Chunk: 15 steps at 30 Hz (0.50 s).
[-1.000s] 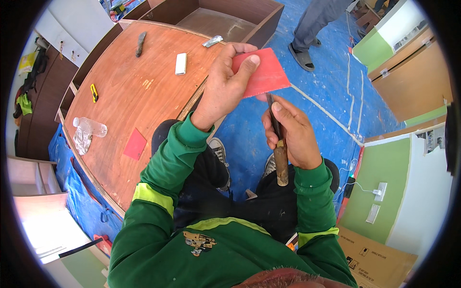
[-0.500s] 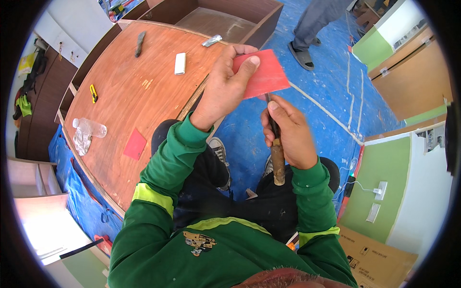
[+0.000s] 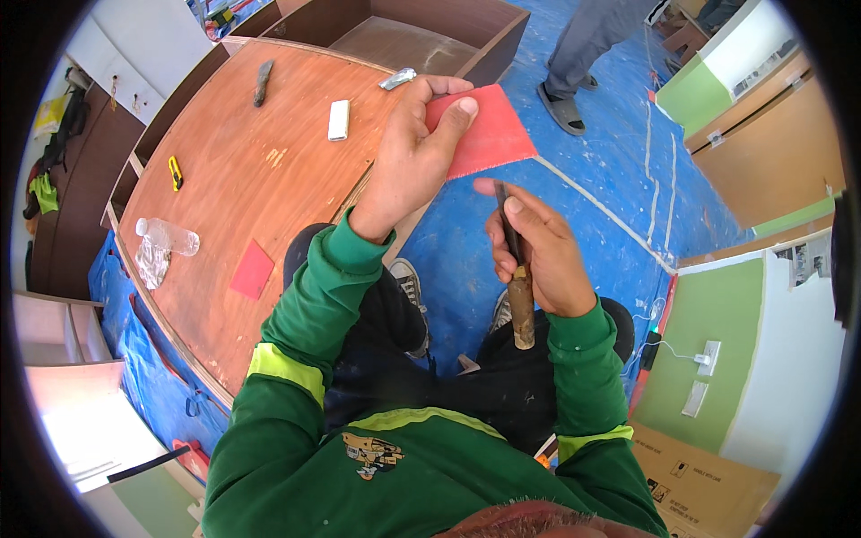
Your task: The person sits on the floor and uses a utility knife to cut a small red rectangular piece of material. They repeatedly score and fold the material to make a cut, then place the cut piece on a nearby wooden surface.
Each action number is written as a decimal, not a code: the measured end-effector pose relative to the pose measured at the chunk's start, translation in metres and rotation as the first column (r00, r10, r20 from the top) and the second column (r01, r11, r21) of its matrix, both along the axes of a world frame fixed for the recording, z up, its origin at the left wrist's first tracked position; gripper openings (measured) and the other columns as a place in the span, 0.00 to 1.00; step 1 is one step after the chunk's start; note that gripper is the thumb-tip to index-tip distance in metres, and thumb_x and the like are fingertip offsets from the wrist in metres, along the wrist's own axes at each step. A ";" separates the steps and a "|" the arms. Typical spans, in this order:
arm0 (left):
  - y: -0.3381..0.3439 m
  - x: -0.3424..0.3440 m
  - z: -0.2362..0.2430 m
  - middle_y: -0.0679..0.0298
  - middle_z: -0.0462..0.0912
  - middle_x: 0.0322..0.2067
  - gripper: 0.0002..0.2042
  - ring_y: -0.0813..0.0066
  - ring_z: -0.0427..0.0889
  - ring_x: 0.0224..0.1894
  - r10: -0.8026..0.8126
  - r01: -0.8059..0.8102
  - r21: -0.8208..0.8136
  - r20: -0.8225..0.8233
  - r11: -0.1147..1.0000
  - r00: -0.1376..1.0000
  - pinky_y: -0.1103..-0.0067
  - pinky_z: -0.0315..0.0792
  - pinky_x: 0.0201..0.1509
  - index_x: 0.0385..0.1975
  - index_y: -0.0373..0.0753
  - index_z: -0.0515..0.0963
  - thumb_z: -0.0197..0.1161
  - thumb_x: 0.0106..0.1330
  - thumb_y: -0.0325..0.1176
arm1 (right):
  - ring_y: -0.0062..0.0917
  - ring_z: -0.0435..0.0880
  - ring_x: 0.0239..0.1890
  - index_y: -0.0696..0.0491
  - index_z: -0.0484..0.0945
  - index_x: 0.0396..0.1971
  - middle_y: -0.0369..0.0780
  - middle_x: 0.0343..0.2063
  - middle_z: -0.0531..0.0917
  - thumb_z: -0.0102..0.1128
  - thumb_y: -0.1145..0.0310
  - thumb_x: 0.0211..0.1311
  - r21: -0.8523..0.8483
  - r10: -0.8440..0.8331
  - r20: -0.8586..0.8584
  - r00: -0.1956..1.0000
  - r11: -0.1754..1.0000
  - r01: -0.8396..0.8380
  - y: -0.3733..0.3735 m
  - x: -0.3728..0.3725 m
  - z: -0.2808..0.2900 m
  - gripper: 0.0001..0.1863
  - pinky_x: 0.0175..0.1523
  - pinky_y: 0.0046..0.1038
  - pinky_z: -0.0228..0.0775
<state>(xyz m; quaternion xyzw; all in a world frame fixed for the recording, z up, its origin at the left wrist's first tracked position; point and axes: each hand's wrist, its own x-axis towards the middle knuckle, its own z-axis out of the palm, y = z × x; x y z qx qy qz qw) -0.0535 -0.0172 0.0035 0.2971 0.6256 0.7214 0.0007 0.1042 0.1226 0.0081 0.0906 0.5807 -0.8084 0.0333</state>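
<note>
My left hand (image 3: 417,152) grips a flat red rectangular sheet (image 3: 486,134), thumb on top, above the right edge of the plywood panel (image 3: 233,170). My right hand (image 3: 543,247) is closed on a chisel (image 3: 522,305) with a worn wooden handle and dark blade, held upright over my lap. The blade's tip sits by my fingertips, just below and apart from the red sheet. On the panel lie a second red piece (image 3: 252,268), a yellow utility knife (image 3: 175,172), a white block (image 3: 338,120), a dark elongated piece (image 3: 264,82) and a silver crumpled item (image 3: 397,79).
A clear bottle (image 3: 179,238) and crumpled foil (image 3: 152,265) lie on the panel's left. An open brown wooden box (image 3: 484,58) stands behind it. A person's leg (image 3: 574,58) stands on the blue floor sheet (image 3: 610,170). A green wall (image 3: 695,341) with cables is right; cardboard (image 3: 695,471) lies lower right.
The red sheet in my left hand has risen and shifted slightly left, opening a gap above the chisel tip. My right hand still holds the chisel in nearly the same place.
</note>
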 end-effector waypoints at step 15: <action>0.003 0.009 0.002 0.56 0.85 0.43 0.16 0.79 0.84 0.43 -0.074 0.074 0.004 0.075 0.997 0.994 0.79 0.81 0.46 0.56 0.30 0.75 0.63 0.80 0.37 | 0.14 0.73 0.24 0.59 0.73 0.70 0.34 0.31 0.77 0.50 0.55 0.85 0.009 -0.045 -0.006 0.999 0.999 0.045 0.000 0.000 0.004 0.26 0.28 0.20 0.69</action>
